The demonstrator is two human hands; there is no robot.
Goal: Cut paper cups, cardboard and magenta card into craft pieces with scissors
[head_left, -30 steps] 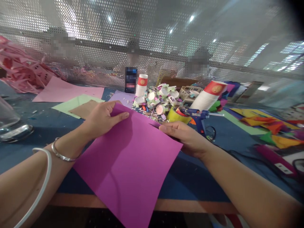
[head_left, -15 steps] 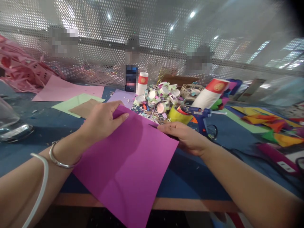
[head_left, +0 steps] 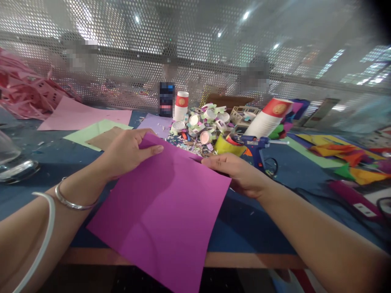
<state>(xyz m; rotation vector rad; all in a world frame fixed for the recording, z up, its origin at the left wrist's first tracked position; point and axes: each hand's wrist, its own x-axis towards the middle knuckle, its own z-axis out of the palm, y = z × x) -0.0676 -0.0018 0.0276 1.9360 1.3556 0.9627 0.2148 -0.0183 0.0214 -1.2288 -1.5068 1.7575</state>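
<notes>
A large sheet of purple paper [head_left: 171, 203] slants down over the table's front edge. My left hand [head_left: 130, 152] pinches its upper left corner, thumb on top. At the sheet's upper right edge, my right hand [head_left: 233, 173] is closed around something mostly hidden by the paper; a thin dark tip [head_left: 195, 159], like a scissor blade, shows over the sheet beside the fingertips. A silver bangle [head_left: 71, 201] circles the left wrist.
Small cup-shaped paper pieces [head_left: 206, 124] and scraps lie behind the sheet. Stacked paper cups [head_left: 270, 116], a blue glue gun [head_left: 256, 150] and a yellow tape roll [head_left: 226, 145] stand right of them. Pink paper [head_left: 88, 116] and a glass container [head_left: 14, 158] are left. A power strip [head_left: 356, 199] lies right.
The purple sheet's lower part has swung slightly, its lower left corner further left and its bottom tip to the right. Both hands keep their grips; the view has shifted a little.
</notes>
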